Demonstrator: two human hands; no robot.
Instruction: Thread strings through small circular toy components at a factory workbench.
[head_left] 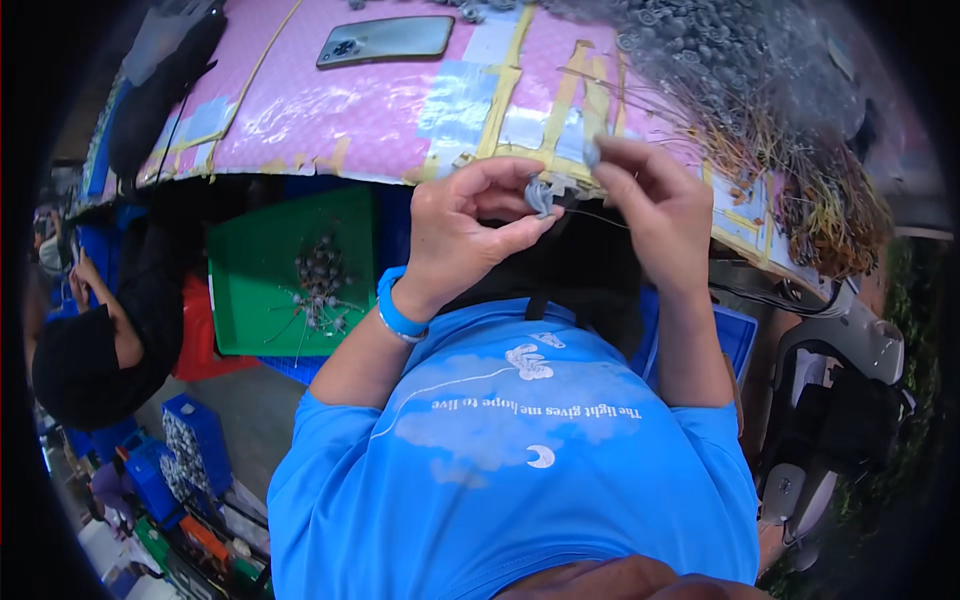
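Note:
My left hand (470,215) pinches a grey-blue artificial flower head (541,196) between thumb and fingers, at the near edge of the table. A thin wire stem (600,218) runs from beside the flower toward my right palm. Just to the right, my right hand (660,205) is raised with its fingers closed around a small grey piece (591,154), whose exact kind is blurred. Between the hands, a small pale fitting (566,186) sits at the table edge, partly covered by the flower and fingers.
The table (330,120) has a pink cover patched with yellow tape. A phone (385,41) lies on it. Grey flower heads (700,50) and thin brown stems (825,190) are heaped at right. A green tray (250,270) holds finished-looking stemmed flowers; another person (100,340) is at left.

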